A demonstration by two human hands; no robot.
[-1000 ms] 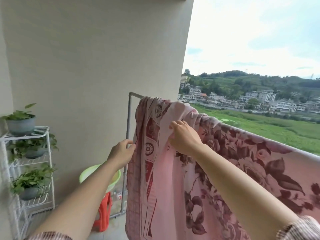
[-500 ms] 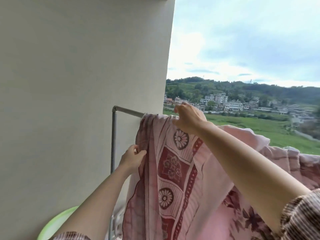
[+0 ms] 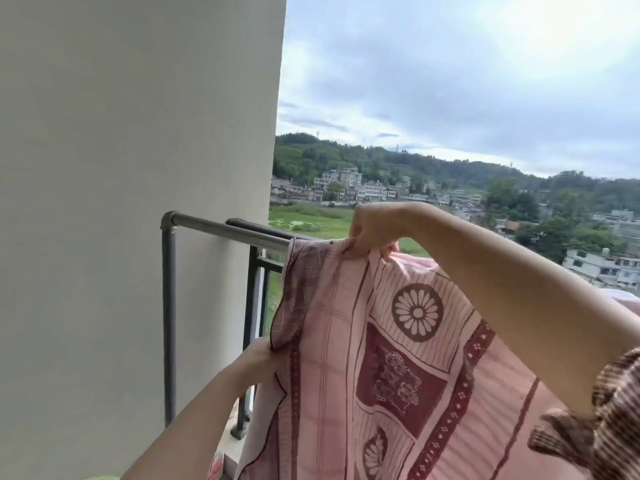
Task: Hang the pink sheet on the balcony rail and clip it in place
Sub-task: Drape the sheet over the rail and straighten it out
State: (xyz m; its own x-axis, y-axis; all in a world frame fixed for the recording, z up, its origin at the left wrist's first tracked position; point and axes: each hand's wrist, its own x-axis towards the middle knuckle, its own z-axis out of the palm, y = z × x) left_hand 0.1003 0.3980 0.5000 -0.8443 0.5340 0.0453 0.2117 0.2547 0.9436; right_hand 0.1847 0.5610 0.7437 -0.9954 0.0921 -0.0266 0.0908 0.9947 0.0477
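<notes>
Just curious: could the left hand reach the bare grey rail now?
Probably yes: the left hand grips the pink sheet just below the grey rail, with only open air between.

Two hands (image 3: 372, 230) (image 3: 261, 356), one sheet (image 3: 398, 358), two rails (image 3: 225, 232) (image 3: 266, 230)

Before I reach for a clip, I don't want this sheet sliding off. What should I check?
1. Top edge of the pink sheet pinched by the right hand at the grey rail: ok.
2. Side edge held by the left hand: ok.
3. Enough cloth over the rail's far side: cannot tell, hidden.
4. Bare rail towards the wall for spreading: ok.
5. A hand free for the clip: not ok, both hold cloth.
6. Clip within reach: cannot tell, none in view.
</notes>
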